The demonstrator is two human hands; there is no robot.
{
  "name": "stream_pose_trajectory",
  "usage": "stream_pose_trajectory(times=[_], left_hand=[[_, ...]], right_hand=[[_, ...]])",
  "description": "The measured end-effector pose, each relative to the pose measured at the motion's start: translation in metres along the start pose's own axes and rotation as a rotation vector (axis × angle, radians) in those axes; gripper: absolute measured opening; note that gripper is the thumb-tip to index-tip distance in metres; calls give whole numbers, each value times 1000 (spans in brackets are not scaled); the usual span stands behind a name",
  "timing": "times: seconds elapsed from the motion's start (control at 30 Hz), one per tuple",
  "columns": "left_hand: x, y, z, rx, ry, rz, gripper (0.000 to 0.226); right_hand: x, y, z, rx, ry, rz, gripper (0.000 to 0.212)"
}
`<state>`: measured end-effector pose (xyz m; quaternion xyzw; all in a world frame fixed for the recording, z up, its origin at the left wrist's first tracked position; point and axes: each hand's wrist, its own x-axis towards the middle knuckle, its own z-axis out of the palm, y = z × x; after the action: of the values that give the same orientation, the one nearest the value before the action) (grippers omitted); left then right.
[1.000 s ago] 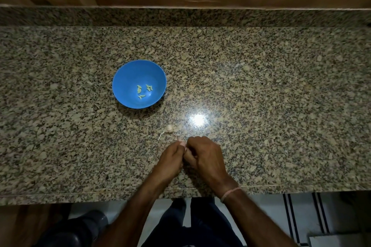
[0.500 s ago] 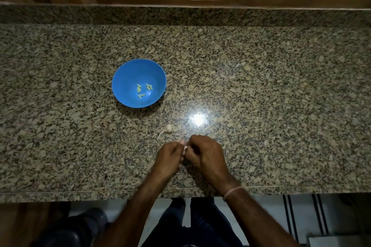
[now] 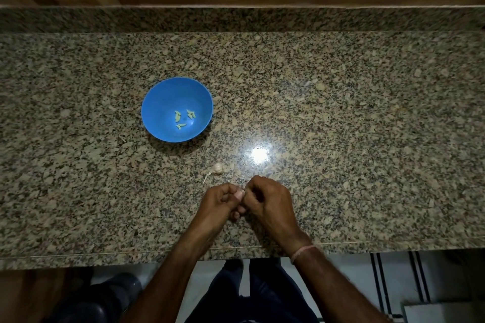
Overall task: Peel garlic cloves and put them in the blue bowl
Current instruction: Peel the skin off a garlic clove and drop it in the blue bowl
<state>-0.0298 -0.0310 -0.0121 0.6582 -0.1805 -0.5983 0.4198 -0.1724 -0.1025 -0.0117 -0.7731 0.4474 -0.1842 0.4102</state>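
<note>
- Found almost no change across the last second: kept the left hand (image 3: 219,204) and the right hand (image 3: 267,202) pressed together at the same spot, toward the near edge and a little to the right from the blue bowl (image 3: 162,97).
- Pinched one small garlic clove (image 3: 239,193) between the curled fingertips of both hands, well apart from the blue bowl and not yet carried to it.
- Counted three peeled cloves (image 3: 183,119) on the bottom of the blue bowl, the same number as a second before; added none in that time.
- Judged from this that the peeling of the present clove was still going on, with the drop into the bowl still to come.
- Showed only a pale, slightly pinkish bit of the clove where the two thumbs met; hid the rest under the fingers. Could not tell how much skin was already off.
- Left the rest of the garlic bulb (image 3: 218,168) on the granite counter (image 3: 367,113), between the blue bowl and the hands, nearer to the hands but touching neither; whitish and papery, with a thin dry stalk pointing away from the bowl.
- Wore a thin pale wristband (image 3: 301,253) on the right wrist.
</note>
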Motion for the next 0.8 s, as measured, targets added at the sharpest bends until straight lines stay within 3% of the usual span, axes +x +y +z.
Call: stream_pose_trajectory(times=[0.17, 0.33, 0.43, 0.6, 0.67, 0.8], left_hand=[[1, 4, 2, -93, 106, -17, 16], [-2, 5, 10, -315, 77, -68, 25], [2, 8, 10, -442, 126, -110, 18], [3, 9, 5, -408, 139, -87, 6], [2, 7, 5, -368, 148, -69, 6], [1, 5, 7, -302, 159, -60, 14]], right_hand=[[-2, -5, 1, -59, -19, -36, 23], [-3, -15, -1, -130, -16, -92, 22], [-4, -13, -1, -173, -25, -123, 23], [-8, -4, -1, -218, 6, -34, 21], [-7, -1, -1, -82, 44, -17, 9], [-2, -14, -1, 375, 72, 117, 15]])
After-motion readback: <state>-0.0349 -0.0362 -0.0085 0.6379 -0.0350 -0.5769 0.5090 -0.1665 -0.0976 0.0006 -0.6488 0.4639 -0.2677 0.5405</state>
